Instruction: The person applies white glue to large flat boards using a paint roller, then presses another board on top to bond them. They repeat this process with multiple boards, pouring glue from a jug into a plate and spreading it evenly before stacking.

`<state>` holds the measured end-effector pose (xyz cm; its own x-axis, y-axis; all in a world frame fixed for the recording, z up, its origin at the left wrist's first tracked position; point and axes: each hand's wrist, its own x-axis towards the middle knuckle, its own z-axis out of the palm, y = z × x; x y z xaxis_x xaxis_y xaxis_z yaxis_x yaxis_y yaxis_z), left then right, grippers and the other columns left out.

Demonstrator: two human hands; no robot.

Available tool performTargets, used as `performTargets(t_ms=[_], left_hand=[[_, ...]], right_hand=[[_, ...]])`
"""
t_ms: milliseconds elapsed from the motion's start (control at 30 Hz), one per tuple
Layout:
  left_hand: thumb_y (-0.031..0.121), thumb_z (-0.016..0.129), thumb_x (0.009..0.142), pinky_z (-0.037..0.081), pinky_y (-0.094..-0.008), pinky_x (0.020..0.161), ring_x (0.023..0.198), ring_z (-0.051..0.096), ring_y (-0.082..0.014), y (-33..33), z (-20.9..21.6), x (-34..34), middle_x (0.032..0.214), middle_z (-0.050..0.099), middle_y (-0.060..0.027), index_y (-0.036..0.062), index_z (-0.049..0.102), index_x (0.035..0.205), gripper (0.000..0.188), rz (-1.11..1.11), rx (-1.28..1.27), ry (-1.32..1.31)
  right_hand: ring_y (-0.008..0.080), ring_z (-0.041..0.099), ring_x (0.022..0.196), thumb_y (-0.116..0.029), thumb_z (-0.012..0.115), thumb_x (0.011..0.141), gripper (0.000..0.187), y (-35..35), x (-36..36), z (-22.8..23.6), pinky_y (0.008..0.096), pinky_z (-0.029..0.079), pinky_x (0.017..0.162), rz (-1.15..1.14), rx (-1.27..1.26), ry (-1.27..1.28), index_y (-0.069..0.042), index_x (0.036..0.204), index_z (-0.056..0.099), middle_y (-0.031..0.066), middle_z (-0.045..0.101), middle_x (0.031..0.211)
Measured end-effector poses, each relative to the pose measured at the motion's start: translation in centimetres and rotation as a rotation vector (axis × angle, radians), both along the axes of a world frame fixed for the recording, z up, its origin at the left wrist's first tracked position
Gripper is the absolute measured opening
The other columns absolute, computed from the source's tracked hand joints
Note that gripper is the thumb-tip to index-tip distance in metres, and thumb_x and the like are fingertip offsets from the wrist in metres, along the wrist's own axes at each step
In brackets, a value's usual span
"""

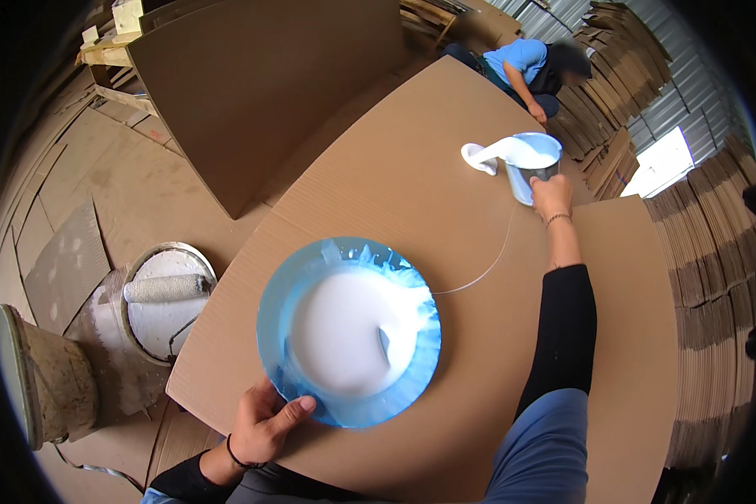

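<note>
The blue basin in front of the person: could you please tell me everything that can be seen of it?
The blue basin is round, shallow and wide-rimmed, of translucent blue material that looks like plastic. It sits upright on a large brown cardboard sheet, near its left edge. White liquid fills its middle and has splashed in streaks up the far and right rim. The left hand grips its near rim, thumb over the edge. A thin white thread of liquid runs across the cardboard from its right side toward the small cup tilted in the right hand.

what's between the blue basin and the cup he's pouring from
In the head view, bare brown cardboard sheet and a thin white trickle line running from the blue basin up toward the tipped cup in the right hand.
</note>
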<state>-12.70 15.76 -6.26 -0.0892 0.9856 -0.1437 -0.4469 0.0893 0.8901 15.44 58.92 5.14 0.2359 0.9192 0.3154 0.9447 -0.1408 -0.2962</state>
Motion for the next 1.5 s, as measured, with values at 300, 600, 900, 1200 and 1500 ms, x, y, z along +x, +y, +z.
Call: performTargets(t_ms=[300,600,900,1200,1500], left_hand=[[0.016,0.057,0.094,0.054,-0.029,0.077,0.096,0.061,-0.017,-0.1,-1.2,0.1,0.109,0.06,-0.0103,-0.0054,0.044,0.126,0.041,-0.049,0.011,-0.088],[0.015,0.054,0.095,0.057,-0.0343,0.08,0.1,0.061,-0.0212,0.4,-1.7,0.4,0.113,0.059,-0.0133,-0.0082,0.047,0.122,0.037,-0.063,0.1,-0.119],[0.016,0.055,0.095,0.057,-0.034,0.081,0.097,0.063,-0.0223,0.5,-2.1,0.4,0.11,0.061,-0.0147,-0.0085,0.047,0.121,0.037,-0.057,0.153,-0.07],[0.016,0.053,0.095,0.056,-0.0347,0.083,0.1,0.062,-0.0218,0.6,-2.5,0.4,0.112,0.06,-0.0133,-0.0073,0.046,0.123,0.037,-0.08,0.139,-0.138],[0.015,0.053,0.095,0.056,-0.0348,0.084,0.1,0.062,-0.0223,0.6,-2.1,0.3,0.111,0.06,-0.0139,-0.007,0.046,0.123,0.036,-0.077,0.145,-0.096]], right_hand=[[0.0104,0.045,0.048,-0.015,0.06,0.089,0.013,-12.4,2.3,3.8,0.0249,0.037,0.044,0.134,-0.145,0.913,-0.004,0.082,0.056,0.0022,0.053,0.064],[0.0122,0.047,0.043,-0.011,0.063,0.084,0.019,-17.6,2.2,4.2,0.0268,0.036,0.037,0.141,-0.075,0.596,0.001,0.072,0.055,0.0057,0.054,0.058],[0.037,0.063,0.1,-0.024,0.062,0.075,0.035,-13.5,1.5,0.9,0.0444,0.051,0.081,-0.033,-0.02,0.048,-0.002,0.101,0.067,0.022,0.065,0.105],[0.0359,0.063,0.1,-0.023,0.062,0.077,0.032,-13.8,0.1,1.1,0.0438,0.051,0.082,-0.009,0.004,-0.062,-0.004,0.103,0.067,0.0203,0.066,0.105],[0.036,0.064,0.098,-0.025,0.064,0.076,0.032,-14.6,-0.8,1.9,0.043,0.052,0.078,-0.033,-0.045,-0.102,-0.004,0.1,0.068,0.0196,0.067,0.103]])
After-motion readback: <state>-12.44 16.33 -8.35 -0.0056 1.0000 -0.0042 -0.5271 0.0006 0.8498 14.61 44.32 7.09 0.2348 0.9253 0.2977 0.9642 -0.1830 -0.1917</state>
